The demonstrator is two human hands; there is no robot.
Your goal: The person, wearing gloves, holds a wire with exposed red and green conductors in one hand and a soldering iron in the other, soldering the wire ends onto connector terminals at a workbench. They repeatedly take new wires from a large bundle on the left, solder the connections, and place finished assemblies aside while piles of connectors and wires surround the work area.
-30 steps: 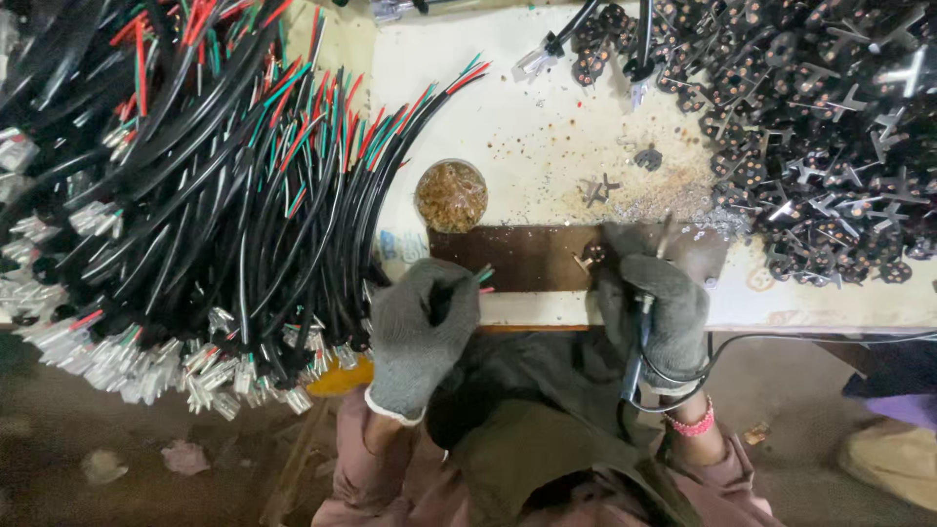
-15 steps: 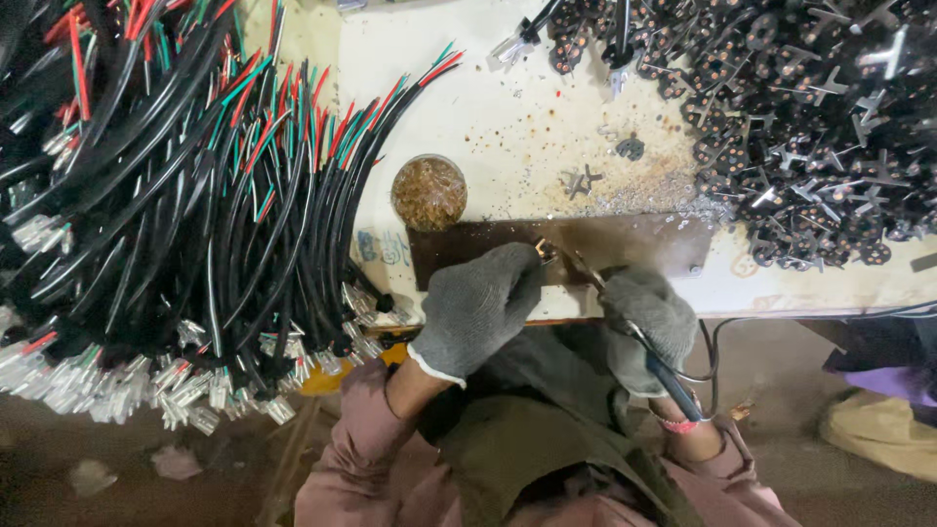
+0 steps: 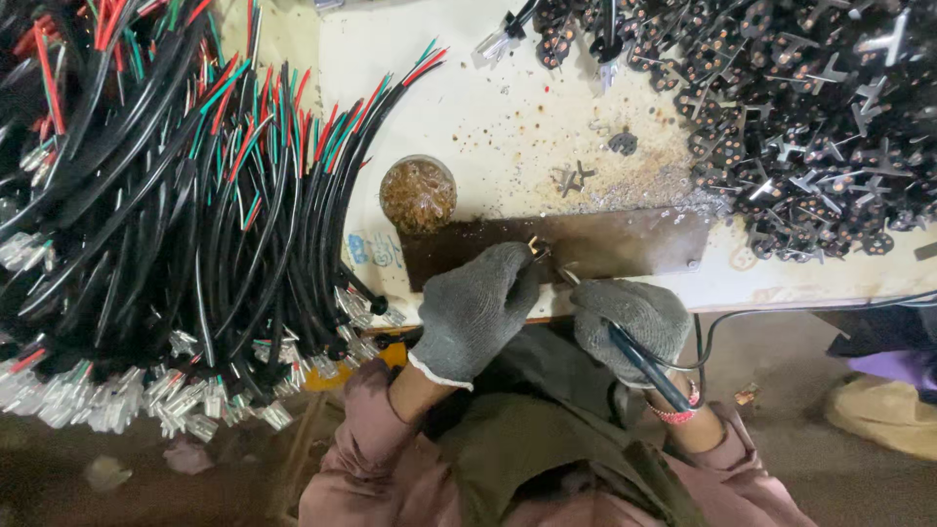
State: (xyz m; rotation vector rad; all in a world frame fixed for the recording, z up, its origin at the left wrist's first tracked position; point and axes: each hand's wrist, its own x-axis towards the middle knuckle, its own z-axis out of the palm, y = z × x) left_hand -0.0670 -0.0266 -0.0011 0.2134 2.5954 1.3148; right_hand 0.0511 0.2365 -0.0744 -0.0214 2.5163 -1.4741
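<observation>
I'm soldering: left hand [image 3: 475,310] pinches a plug [image 3: 536,248] on the plate [image 3: 625,244]; right hand [image 3: 632,314] grips the iron [image 3: 639,356], whose tip needs steadying there.

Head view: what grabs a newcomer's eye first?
The big heap of black cables with red and green wire ends, filling the left side of the bench. Next, the dark pile of small metal parts at top right. In the middle, the gloved left hand pinches a small piece on the dark metal plate, while the right hand holds a pen-like tool with a blue handle, tip toward that piece.
</observation>
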